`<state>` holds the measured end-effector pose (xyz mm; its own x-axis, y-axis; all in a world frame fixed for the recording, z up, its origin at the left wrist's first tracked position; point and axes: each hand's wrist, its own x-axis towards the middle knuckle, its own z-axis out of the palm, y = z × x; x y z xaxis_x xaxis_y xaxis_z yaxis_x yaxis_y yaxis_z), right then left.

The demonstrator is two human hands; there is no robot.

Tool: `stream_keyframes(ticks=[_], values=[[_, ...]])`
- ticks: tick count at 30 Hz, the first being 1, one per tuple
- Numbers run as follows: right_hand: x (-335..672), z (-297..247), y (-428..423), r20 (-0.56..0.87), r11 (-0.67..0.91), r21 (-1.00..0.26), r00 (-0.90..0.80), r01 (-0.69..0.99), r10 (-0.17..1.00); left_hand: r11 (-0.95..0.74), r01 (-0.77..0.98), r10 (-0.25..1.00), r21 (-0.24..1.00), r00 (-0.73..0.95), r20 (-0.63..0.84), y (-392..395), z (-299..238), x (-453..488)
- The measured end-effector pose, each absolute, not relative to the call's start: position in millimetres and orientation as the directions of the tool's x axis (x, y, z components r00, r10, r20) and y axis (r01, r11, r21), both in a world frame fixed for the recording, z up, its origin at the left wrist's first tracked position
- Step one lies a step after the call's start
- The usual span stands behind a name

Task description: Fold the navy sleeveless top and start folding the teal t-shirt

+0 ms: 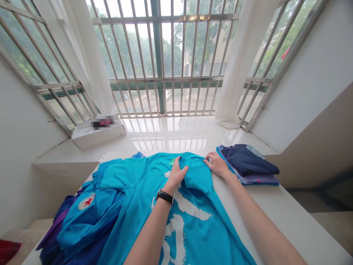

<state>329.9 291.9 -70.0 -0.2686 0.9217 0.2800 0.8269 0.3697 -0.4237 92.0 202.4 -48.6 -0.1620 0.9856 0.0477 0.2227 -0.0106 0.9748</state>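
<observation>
The left hand (176,175), its grip narrow, pinches the turquoise printed T-shirt (146,176) beside the collar. The right hand (217,164), also narrow, holds the shirt's opposite edge. The shirt lies spread on the white worktop (275,206), between a heap of blue garments (88,221) and a folded navy clothing stack (245,162).
</observation>
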Motion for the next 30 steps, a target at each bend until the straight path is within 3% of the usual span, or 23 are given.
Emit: stream_keyframes(ticks=[3, 6, 9, 12, 19, 24, 30], values=[[333, -72, 296, 0.282, 0.333, -0.397, -0.232, 0.855, 0.931, 0.025, 0.259, 0.993, 0.966, -0.119, 0.006, 199, -48, 90], [333, -73, 299, 0.29, 0.324, -0.386, -0.219, 0.864, 0.931, 0.031, 0.288, 0.998, 0.957, 0.042, -0.045, 193, -41, 87], [333, -73, 302, 0.298, 0.316, -0.383, -0.208, 0.868, 0.932, -0.039, 0.364, 0.975, 0.931, 0.218, -0.045, 187, -33, 84], [334, -74, 304, 0.298, 0.296, -0.384, -0.187, 0.875, 0.936, -0.125, 0.421, 0.957, 0.899, 0.291, -0.003, 185, -26, 83], [334, -73, 306, 0.274, 0.225, -0.37, -0.126, 0.901, 0.954, -0.014, 0.415, 0.978, 0.91, 0.193, -0.073, 184, -23, 83], [331, -70, 304, 0.252, 0.184, -0.353, -0.096, 0.917, 0.963, -0.103, 0.508, 0.986, 0.855, 0.165, 0.02, 186, -33, 86], [329, -68, 300, 0.246, 0.163, -0.371, -0.072, 0.914, 0.967, -0.166, 0.59, 0.962, 0.79, 0.273, -0.002, 186, -35, 90]])
